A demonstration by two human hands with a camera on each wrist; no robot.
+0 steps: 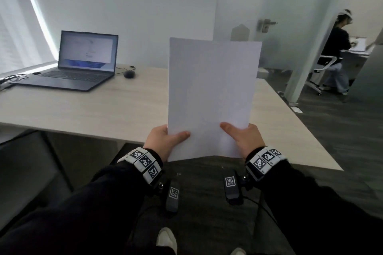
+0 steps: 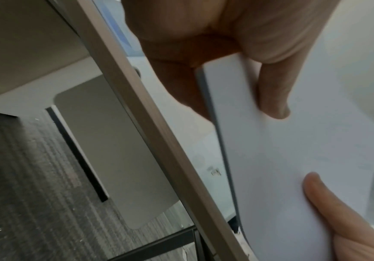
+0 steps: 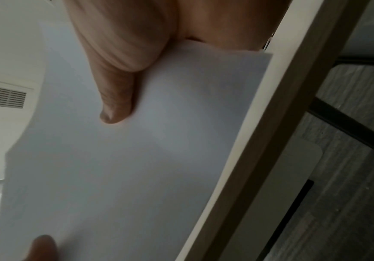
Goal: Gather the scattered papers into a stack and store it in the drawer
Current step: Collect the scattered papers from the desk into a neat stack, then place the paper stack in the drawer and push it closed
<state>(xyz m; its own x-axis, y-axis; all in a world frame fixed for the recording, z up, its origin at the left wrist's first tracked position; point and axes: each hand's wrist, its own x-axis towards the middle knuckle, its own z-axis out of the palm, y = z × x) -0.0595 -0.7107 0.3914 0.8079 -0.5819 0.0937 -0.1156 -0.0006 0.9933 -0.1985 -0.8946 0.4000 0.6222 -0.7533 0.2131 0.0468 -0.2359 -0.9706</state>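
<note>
A stack of white papers stands upright in the air, in front of the near edge of the light wooden desk. My left hand grips its lower left corner, thumb on the front face. My right hand grips the lower right corner the same way. In the left wrist view the paper stack shows its thin edge, pinched between thumb and fingers. In the right wrist view the thumb lies across the papers. No drawer is visible.
An open laptop and a black mouse sit at the desk's far left, with cables trailing off. A glass partition and door stand behind. Another person works at a desk at far right. Dark carpet lies below.
</note>
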